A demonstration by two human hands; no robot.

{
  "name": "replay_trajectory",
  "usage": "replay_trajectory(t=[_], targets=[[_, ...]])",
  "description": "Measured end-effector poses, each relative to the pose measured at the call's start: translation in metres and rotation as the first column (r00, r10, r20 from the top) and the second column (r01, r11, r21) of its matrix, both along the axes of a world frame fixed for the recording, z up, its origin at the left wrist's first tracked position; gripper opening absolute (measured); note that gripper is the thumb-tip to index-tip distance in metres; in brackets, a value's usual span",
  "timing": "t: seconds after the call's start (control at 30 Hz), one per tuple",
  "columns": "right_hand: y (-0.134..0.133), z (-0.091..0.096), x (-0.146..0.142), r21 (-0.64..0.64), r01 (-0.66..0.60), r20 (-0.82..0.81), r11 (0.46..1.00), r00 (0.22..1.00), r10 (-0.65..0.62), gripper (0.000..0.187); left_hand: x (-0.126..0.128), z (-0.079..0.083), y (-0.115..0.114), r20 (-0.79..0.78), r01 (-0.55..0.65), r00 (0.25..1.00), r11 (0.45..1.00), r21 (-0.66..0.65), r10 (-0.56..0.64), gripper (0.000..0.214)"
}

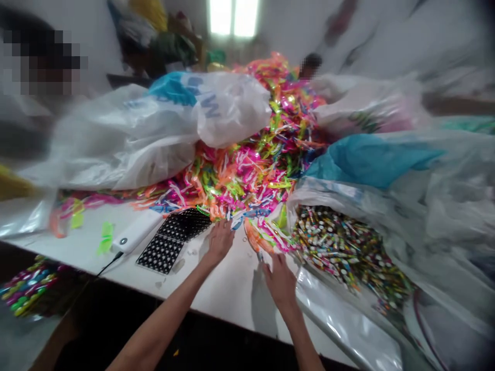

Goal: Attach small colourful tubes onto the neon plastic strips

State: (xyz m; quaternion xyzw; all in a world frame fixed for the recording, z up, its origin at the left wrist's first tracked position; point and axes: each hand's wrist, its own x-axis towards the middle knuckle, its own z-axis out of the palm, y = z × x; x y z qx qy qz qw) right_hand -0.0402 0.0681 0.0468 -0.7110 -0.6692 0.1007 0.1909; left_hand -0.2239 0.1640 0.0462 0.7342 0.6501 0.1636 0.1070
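My left hand (221, 239) reaches to the front edge of a large heap of bright plastic strips (242, 170) in pink, orange, yellow-green and white. Its fingers are stretched forward, beside a blue and white strip (240, 220). My right hand (280, 278) is above the white table (228, 288), thumb and index finger closed around a small greyish thing (260, 255) whose kind I cannot make out. Orange and pink strips (261, 237) lie just beyond that hand. Left of my left hand lies a black tray with rows of small pale dots (160, 252).
A white device (137, 232) with a black cable lies at left. White plastic bags (127, 139) flank the heap. At right, an open bag holds many small colourful stick-like pieces (340, 247), near a clear plastic-wrapped sheet (344, 319). Another person (34, 118) is at far left.
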Motion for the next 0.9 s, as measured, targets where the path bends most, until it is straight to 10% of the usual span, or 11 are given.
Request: replay_trajectory(t=[0.13,0.43,0.63,0.77,0.9], targets=[[0.028,-0.005,-0.01,-0.051,-0.017,0.11,0.999,0.994,0.022,0.026,0.002,-0.013,0.01,-0.034,0.032,0.999,0.996,-0.086,-0.035,0.043],[-0.001,-0.013,0.019,-0.044,0.083,0.144,0.996,0.987,-0.076,0.034,-0.014,-0.013,-0.028,-0.008,0.092,0.995,0.969,-0.228,-0.096,0.038],[0.015,0.015,0.04,-0.012,0.102,0.097,0.995,0.99,-0.1,0.027,-0.02,-0.007,-0.028,0.322,0.058,0.946,0.967,-0.248,0.026,0.053],[0.034,0.033,0.084,0.012,0.305,0.271,0.952,0.916,-0.297,0.036,-0.038,0.0,-0.032,0.822,0.263,0.505,0.861,-0.435,0.261,0.041],[0.051,0.029,0.1,-0.147,0.281,0.469,0.948,0.864,-0.184,0.025,-0.043,0.012,-0.042,0.824,0.481,0.011,0.72,-0.501,0.566,0.03]])
